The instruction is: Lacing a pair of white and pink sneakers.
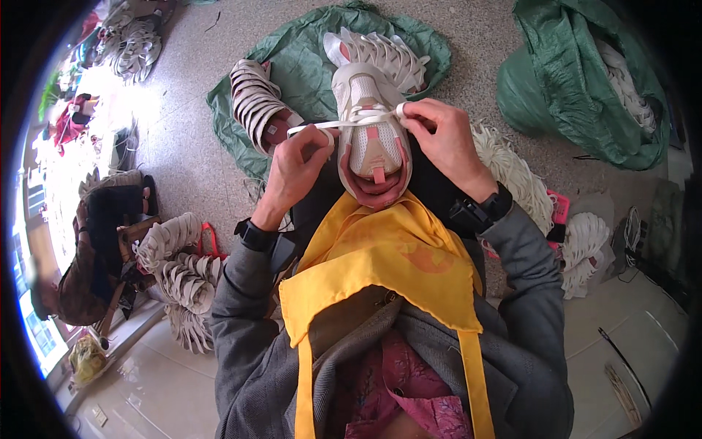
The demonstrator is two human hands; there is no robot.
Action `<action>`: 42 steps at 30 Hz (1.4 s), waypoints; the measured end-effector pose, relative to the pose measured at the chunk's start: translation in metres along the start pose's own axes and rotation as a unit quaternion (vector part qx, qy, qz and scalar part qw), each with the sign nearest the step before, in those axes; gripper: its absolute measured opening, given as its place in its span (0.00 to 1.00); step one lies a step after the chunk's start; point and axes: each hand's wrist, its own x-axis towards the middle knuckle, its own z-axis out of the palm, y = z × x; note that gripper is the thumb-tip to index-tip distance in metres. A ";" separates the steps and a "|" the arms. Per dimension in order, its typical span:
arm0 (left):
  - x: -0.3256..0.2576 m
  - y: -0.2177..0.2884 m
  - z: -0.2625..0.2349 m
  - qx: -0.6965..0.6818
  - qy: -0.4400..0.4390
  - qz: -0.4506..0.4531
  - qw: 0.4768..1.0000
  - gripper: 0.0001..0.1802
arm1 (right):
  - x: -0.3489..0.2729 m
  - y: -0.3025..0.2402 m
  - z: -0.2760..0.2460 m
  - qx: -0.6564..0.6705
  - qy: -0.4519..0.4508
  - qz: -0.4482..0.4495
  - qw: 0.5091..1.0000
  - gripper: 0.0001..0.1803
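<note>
A white and beige sneaker (365, 91) with pink trim rests on my lap, its toe pointing away and its heel toward my yellow apron (380, 256). A white shoelace (351, 124) runs across its upper, stretched out to both sides. My left hand (298, 162) pinches one end of the lace to the left of the shoe. On the other side, my right hand (447, 139) grips the lace close to the eyelets. The fingers of both hands are closed.
Stacked shoe uppers (257, 99) and more uppers (384, 58) lie on a green sack (300, 51) ahead. A fuller green sack (563, 88) stands far right. Bundled white laces (512, 172) lie right of me. Several upper stacks (175, 241) and a seated person (88, 271) are left.
</note>
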 end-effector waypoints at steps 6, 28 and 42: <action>0.005 0.003 0.001 -0.087 -0.011 -0.040 0.995 0.03 | -0.005 0.012 0.006 0.275 -0.013 0.132 0.952 0.05; 0.016 0.000 0.008 -0.219 0.014 -0.029 0.975 0.03 | -0.002 0.010 0.014 0.179 -0.001 0.120 0.977 0.03; 0.022 -0.006 0.020 -0.294 0.056 -0.044 0.953 0.05 | -0.002 0.010 0.014 0.087 -0.013 0.086 0.992 0.05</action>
